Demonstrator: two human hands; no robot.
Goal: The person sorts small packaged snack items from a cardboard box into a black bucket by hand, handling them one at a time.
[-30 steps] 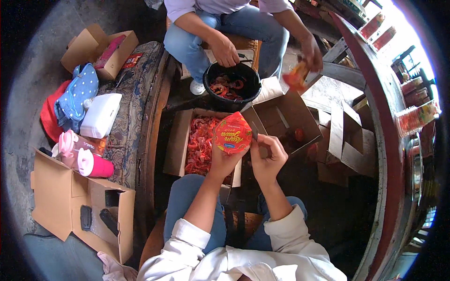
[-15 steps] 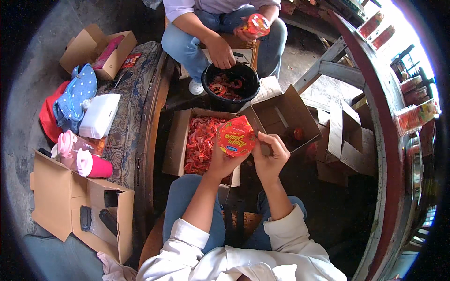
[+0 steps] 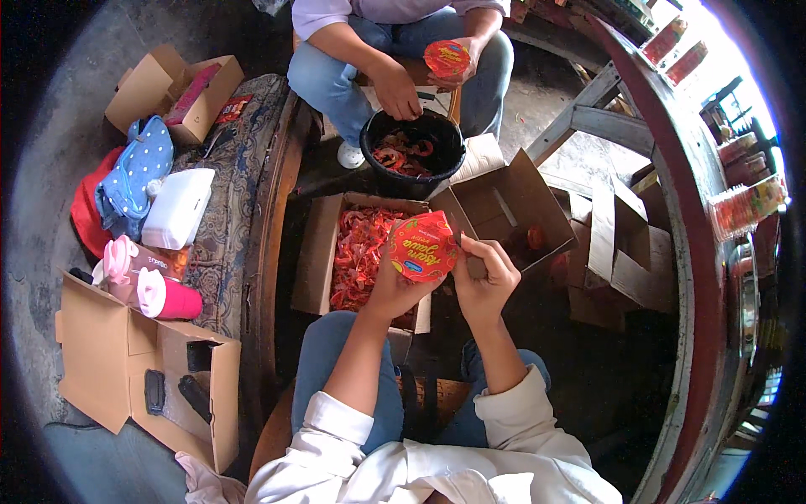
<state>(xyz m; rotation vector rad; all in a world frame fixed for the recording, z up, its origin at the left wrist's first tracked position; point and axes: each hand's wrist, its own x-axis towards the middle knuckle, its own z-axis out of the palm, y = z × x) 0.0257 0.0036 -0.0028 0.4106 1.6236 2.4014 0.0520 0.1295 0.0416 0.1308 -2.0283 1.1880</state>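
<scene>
Round red foil-lidded cup [image 3: 421, 246]: cradled from below by left hand [image 3: 393, 286], above open cardboard box of red wrappers [image 3: 359, 252]. Right hand [image 3: 485, 277] pinches its rim. Cup tilted lower than before.

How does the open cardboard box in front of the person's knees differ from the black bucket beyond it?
The cardboard box is brown and rectangular with open flaps; the black bucket is round and dark. The box is heaped with red wrappers and looks nearly full; the bucket holds only a few red pieces at its bottom. The box lies nearest the person's left hand; another person's hand reaches over the bucket. Both hold red scraps.
</scene>
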